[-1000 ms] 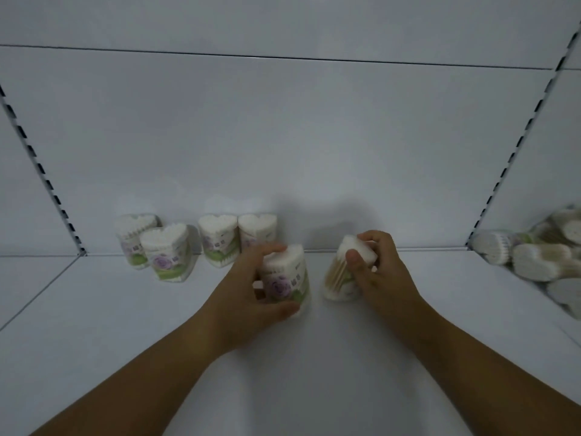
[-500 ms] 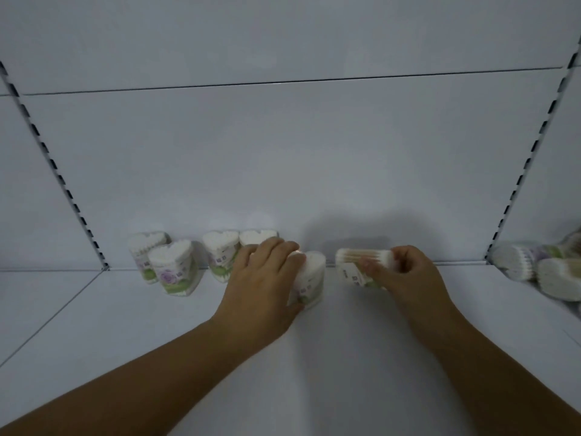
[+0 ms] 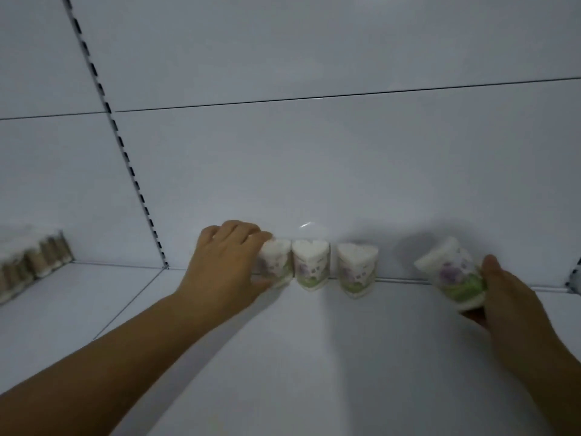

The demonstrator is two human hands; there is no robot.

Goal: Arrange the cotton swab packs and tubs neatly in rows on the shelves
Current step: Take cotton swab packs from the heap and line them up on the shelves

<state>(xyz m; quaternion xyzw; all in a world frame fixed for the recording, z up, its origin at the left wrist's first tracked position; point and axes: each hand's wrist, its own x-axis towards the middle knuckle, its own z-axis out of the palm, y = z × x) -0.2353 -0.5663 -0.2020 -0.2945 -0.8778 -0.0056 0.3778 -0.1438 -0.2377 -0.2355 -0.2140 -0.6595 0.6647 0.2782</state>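
My left hand (image 3: 226, 265) covers half the leftmost tub (image 3: 278, 261). At 9 o'clock, blurred swab packs (image 3: 31, 262) run off the edge. At 3 o'clock, the tilted tub (image 3: 452, 278) is smeared.

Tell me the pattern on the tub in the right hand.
The tub: purple flowers above green, head view.

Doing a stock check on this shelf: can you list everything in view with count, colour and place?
heart-shaped tubs: three, white with purple-green labels, upright in a row at the shelf back.
tilted tub: one, same colours, right of the row.
swab packs: count unclear, white and tan, left bay.
shelf: one, white, under everything.
slotted upright: one, white with dark slots, left of the row.
left hand: one, grips the leftmost tub.
right hand: one, holds the tilted tub.
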